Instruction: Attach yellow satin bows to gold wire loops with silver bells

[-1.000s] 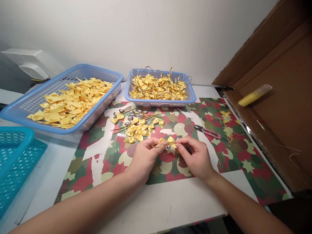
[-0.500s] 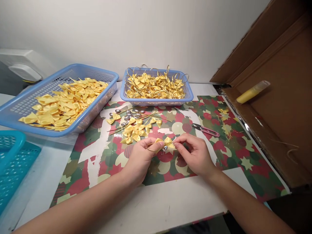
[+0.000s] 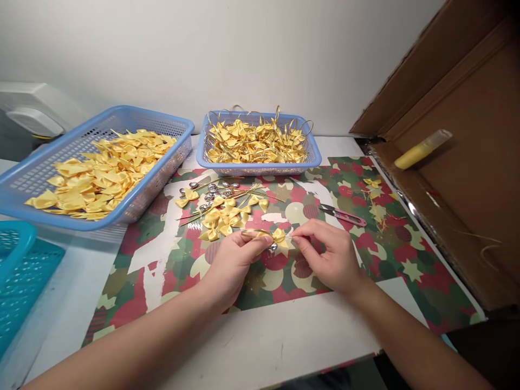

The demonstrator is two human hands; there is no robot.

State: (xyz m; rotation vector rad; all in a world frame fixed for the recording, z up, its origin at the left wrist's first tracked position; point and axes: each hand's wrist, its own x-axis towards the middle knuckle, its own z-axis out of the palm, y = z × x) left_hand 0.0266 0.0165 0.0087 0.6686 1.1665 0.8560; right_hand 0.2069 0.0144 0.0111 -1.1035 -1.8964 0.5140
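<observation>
Between the thumb and fingers of my left hand [image 3: 239,255] is a yellow ribbon bow [image 3: 279,236]. A gold cord loops over that hand, and a small silver bell [image 3: 273,247] hangs just below the bow. My right hand [image 3: 327,252] pinches a thin strand at the bow's right side; whether it is the cord's end or a thread is too small to tell. Just beyond the hands lies a pile of loose yellow bows [image 3: 225,215]. Several silver bells [image 3: 209,197] and gold cords [image 3: 254,190] are scattered behind the pile.
A blue basket of yellow bows [image 3: 150,203] stands at the left, another blue basket with corded bows [image 3: 260,169] at the back. Pink-handled thread snips [image 3: 345,215] lie right of centre. A teal basket [image 3: 24,238] sits at the left edge, a cardboard wall [image 3: 459,108] at the right.
My right hand has shifted slightly right, away from the bow, with the strand in its pinch. The gold cord loop has swung up over my left hand.
</observation>
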